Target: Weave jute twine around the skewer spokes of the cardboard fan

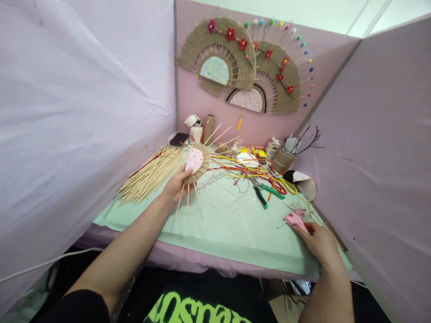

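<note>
In my left hand (177, 185) is a small half-round fan piece (204, 166), gripped at its lower edge with the thumb on the front. A pink dotted patch fills its centre, a band of woven twine rings that, and thin wooden sticks fan outward from it. Over at the right front of the table, my right hand (319, 242) is closed around a pink glue gun (295, 219); its nozzle points left, close to the tabletop. Pliers (260, 196) with green and black handles lie between the two hands, farther back.
Bundled wooden sticks (153, 172) lie at left beside a dark phone (179, 139). Coloured pipe cleaners (249, 169) spread across the back. A twine cone (209, 128) and a pot with twigs (283, 160) stand behind. Two finished twine fans (245, 63) hang on the pink board.
</note>
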The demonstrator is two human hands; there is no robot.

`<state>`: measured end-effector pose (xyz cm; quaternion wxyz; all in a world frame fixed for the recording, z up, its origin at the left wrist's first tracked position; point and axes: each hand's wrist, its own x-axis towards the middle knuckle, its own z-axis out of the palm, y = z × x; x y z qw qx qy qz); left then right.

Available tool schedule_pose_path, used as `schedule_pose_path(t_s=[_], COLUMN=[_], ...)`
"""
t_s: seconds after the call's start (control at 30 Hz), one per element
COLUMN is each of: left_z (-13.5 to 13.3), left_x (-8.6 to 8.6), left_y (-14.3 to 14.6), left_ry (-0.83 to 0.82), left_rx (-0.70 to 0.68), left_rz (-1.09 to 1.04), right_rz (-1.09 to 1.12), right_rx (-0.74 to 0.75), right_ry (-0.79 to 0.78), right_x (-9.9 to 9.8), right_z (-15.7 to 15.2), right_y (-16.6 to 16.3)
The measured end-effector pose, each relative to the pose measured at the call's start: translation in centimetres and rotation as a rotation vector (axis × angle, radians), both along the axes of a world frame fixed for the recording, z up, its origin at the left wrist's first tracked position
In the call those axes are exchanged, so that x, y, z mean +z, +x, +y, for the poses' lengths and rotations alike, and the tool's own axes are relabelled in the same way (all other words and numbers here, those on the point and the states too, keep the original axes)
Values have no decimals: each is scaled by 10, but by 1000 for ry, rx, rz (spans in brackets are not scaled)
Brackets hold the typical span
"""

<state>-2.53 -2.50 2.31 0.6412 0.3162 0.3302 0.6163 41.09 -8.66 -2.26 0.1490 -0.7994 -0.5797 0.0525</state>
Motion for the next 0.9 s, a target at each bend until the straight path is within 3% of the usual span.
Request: schedule_pose_path(t_s=[0.17, 0.3, 0.47, 0.6, 0.73, 0.9], left_z=[1, 2, 1, 4, 6, 2], left_x=[-3, -4, -7, -11, -11, 0], left_y=[-2, -1, -1, -5, -9, -11], left_ry=[31, 61, 92, 76, -13, -44], left_rx=[-46, -55, -117, -208, -236, -244], left_rz=[2, 11, -16, -90, -243, -563], right_rz=[138, 426, 1019, 1375, 1454, 1424], right_rx=[-37, -95, -71, 20, -4, -117], right_ry=[113, 329, 748, 857, 898, 923], right_x=[13, 27, 45, 59, 66, 57], right_z=[-9, -25, -25, -9, 0, -1], right_y=[8, 5, -43, -85, -100, -76])
